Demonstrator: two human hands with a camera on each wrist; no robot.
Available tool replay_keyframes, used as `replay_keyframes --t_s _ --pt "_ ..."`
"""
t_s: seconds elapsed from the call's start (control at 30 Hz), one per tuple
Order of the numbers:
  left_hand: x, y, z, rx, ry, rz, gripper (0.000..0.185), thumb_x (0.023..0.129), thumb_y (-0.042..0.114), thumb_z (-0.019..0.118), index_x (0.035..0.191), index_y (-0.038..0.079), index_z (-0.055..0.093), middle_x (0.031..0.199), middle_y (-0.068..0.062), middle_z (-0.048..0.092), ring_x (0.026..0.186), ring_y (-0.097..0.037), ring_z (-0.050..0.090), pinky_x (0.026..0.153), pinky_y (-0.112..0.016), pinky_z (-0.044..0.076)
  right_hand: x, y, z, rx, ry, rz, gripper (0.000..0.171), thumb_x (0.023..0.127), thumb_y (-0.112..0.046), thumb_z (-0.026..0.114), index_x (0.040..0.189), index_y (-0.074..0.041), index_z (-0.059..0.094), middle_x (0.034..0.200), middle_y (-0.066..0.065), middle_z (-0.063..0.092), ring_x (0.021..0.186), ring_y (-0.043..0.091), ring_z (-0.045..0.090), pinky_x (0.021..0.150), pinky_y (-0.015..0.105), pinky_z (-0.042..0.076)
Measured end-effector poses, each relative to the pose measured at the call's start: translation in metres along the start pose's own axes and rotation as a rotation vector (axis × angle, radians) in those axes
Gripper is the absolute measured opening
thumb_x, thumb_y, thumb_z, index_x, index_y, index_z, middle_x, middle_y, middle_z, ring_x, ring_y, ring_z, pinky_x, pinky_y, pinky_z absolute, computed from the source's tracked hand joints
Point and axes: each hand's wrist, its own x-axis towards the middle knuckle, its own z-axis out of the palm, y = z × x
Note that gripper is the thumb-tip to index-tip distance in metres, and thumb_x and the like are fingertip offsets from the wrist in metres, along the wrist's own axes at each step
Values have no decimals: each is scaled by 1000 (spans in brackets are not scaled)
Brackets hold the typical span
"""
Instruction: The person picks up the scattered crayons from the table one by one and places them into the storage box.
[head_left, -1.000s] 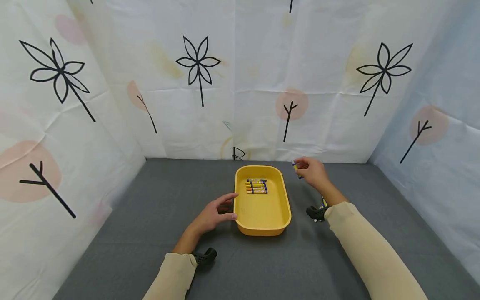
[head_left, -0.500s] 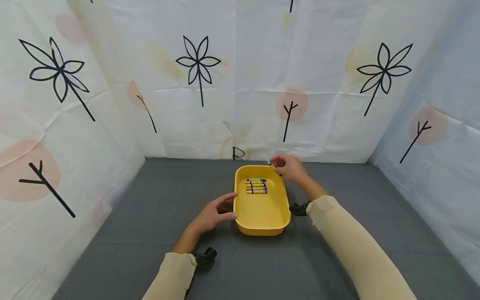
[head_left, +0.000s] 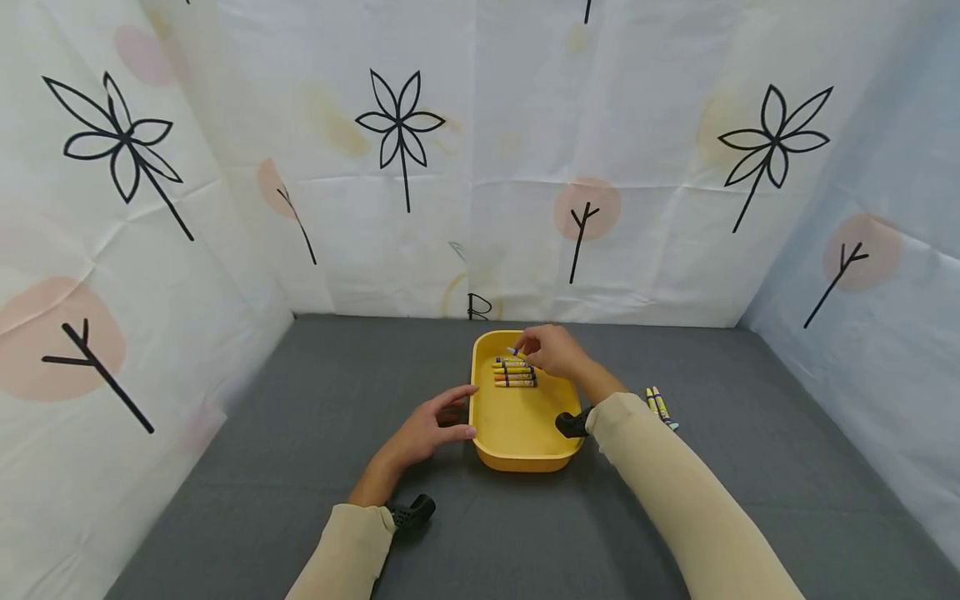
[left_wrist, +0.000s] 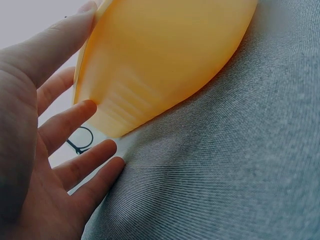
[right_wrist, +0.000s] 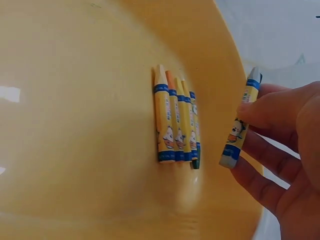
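A yellow tray (head_left: 525, 433) sits on the grey cloth and holds several crayons (head_left: 514, 372) in a neat row (right_wrist: 177, 122). My right hand (head_left: 551, 350) hovers over the tray's far end and pinches one more crayon (right_wrist: 240, 120) by thumb and fingers, just beyond the row. My left hand (head_left: 435, 425) rests open against the tray's left wall (left_wrist: 150, 65), fingers spread on the cloth.
Two or three loose crayons (head_left: 658, 406) lie on the grey cloth right of the tray. White printed fabric walls (head_left: 480, 167) close in the back and both sides. Grey cloth (head_left: 300, 417) stretches left of the tray.
My right hand has carried the crayon leftward from the cloth right of the tray to above the tray's far end. The left hand has stayed put.
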Motion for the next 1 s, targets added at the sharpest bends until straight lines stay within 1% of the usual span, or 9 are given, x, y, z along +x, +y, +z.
replay_keyframes --t_s 0.17,0.33,0.5,0.6,0.67,0.73,0.93,1.0 --pt "0 0 0 -4 -1 7 61 91 10 68 146 6 43 148 -17 41 129 -44 43 104 -57 35 4 -2 8 -21 -70 -26 24 87 4 65 107 -6 72 97 3 67 90 20 60 82 35 52" --pt "0 0 1 -20 -9 25 61 91 8 68 146 4 42 148 -18 40 130 -45 41 105 -58 34 5 -5 15 -33 -136 -54 19 85 3 70 102 -5 74 92 4 67 87 20 60 81 33 52" --pt "1 -1 1 -14 -7 29 60 91 7 67 146 4 43 147 -18 41 130 -44 42 105 -58 34 5 -5 20 -66 -160 -72 19 85 3 71 101 -6 75 90 2 67 86 19 60 79 31 52" --pt "2 0 1 -9 -13 26 61 91 8 68 146 6 43 147 -17 41 129 -43 42 105 -57 35 2 -5 20 -70 -168 -71 24 86 7 66 104 -6 75 93 4 68 88 20 60 81 33 52" --pt "2 0 2 -6 -15 24 61 91 8 68 146 6 43 148 -17 41 130 -43 42 105 -57 35 0 -5 18 -59 -161 -64 25 87 7 64 107 -5 74 96 6 68 90 21 60 82 35 52" --pt "2 0 2 -2 -14 18 61 91 9 68 147 6 42 148 -17 40 130 -43 42 105 -57 35 -2 -4 15 -46 -137 -57 26 88 7 62 108 -5 74 98 7 68 90 22 60 83 36 52" --pt "0 3 2 -10 -6 16 61 91 8 67 147 4 42 149 -18 39 131 -45 40 105 -58 34 -13 -2 -2 -19 -11 -36 24 91 -2 66 114 -6 71 100 5 66 93 21 60 82 38 51" --pt "0 4 2 -10 -6 15 61 91 8 67 147 4 41 149 -19 39 130 -45 40 105 -58 34 -18 1 -10 -5 33 -39 24 91 -3 66 114 -4 70 100 7 65 92 23 59 82 39 51"
